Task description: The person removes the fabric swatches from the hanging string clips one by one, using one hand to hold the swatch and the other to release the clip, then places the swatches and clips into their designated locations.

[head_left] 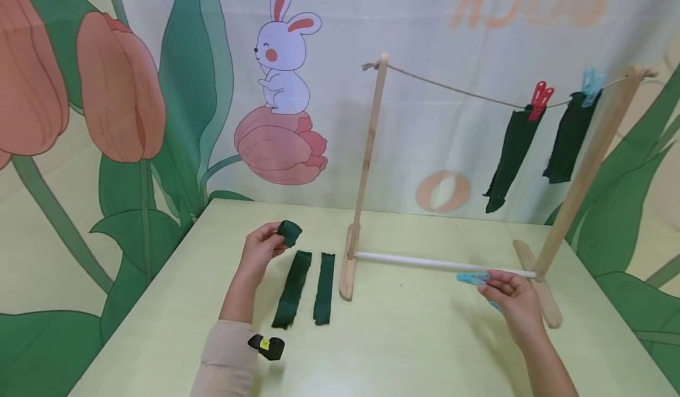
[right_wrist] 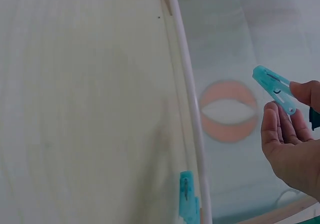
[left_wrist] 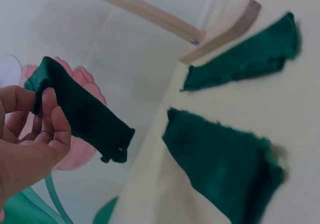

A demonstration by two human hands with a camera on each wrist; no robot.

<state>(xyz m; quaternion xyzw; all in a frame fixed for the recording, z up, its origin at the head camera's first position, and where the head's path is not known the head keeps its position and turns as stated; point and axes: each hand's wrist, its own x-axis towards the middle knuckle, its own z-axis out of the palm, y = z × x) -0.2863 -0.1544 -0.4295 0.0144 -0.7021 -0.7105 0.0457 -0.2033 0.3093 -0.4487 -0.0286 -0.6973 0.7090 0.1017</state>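
Note:
My left hand (head_left: pixel 258 256) pinches a dark green fabric strip (head_left: pixel 290 232) by one end, lifted over the left part of the table. In the left wrist view the rest of that strip (left_wrist: pixel 87 109) slants down from the fingertips. Two similar strips, a wider one (head_left: pixel 293 291) and a narrower one (head_left: pixel 324 291), lie flat below this hand. On the right, my right hand (head_left: pixel 516 304) holds a light blue clothespin (head_left: pixel 471 278) between thumb and fingers, in front of the white rod. A second blue clothespin (right_wrist: pixel 187 196) lies on the table, mostly hidden by the right hand in the head view.
A wooden stand with a left post (head_left: pixel 368 155), a right post (head_left: pixel 589 167) and a white bottom rod (head_left: pixel 409 260) carries a sagging string (head_left: pixel 451 87). A red clothespin (head_left: pixel 540 99) and a blue one (head_left: pixel 591 86) hold two hanging green strips. Behind is a printed curtain (head_left: pixel 340 7).

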